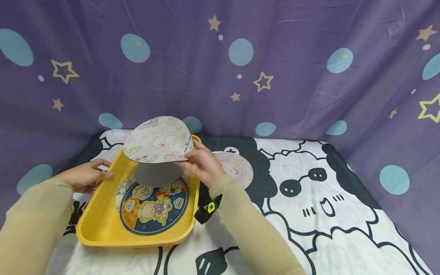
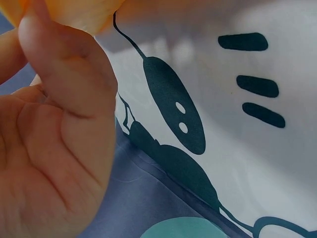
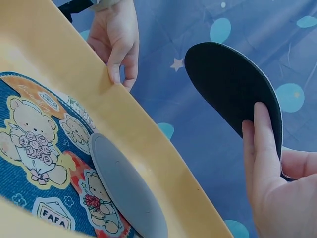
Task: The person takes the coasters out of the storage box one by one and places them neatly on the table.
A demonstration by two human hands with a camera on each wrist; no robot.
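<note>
My right hand [image 1: 203, 162] pinches the right edge of a round, thin mat [image 1: 158, 141] with pastel doodles on top. The right wrist view shows its underside, black and slightly bent. At the left rim of a yellow tray [image 1: 94, 225], my left hand [image 1: 87, 175] grips the edge between thumb and fingers. Inside the tray lies a round blue mat [image 1: 154, 214] printed with bears, overlapping a paler mat [image 1: 122, 191]. A plain grey disc [image 3: 126, 183] leans against the tray wall, partly covered by the raised mat in the head view.
A pink round mat [image 1: 237, 170] lies right of the tray, partly behind my right forearm. Under everything spreads a black-and-white cartoon cloth [image 1: 309, 210]. A purple curtain [image 1: 292, 95] with stars hangs behind. My right wrist wears a black strap [image 1: 204, 212].
</note>
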